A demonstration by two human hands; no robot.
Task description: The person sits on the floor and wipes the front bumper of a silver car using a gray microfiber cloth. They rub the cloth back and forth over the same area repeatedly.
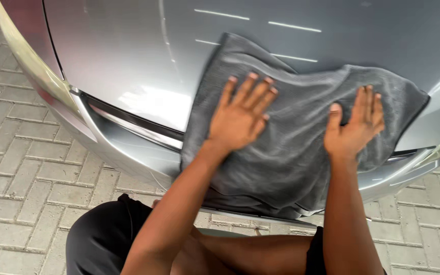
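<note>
A big grey microfibre cloth [286, 147] lies spread over the silver car body [128, 66], taking up the middle and right of the frame and draping down over the front edge toward the bumper [128, 147] at lower centre. Both of the person's hands are pressed flat on it.

The left hand [240, 114] sits near the centre of the frame, fingers splayed and pointing up toward the top of the picture, palm down on the cloth. Nothing is clenched there: the grip is released, the hand simply bearing on the fabric. The right hand [355, 127] lies to the right of it, well apart, fingers held closer together and the thumb stuck out to the left, likewise flat and unclenched on the cloth, near its right-hand edge.

The cloth's upper corner reaches up toward the top centre, where light strips reflect in the paint. A dark seam runs along the panel from the left edge of the frame and slips under the cloth. Below and to both sides is pale brick paving [21, 168]. At the bottom edge the person's dark clothing [103, 239] shows.
</note>
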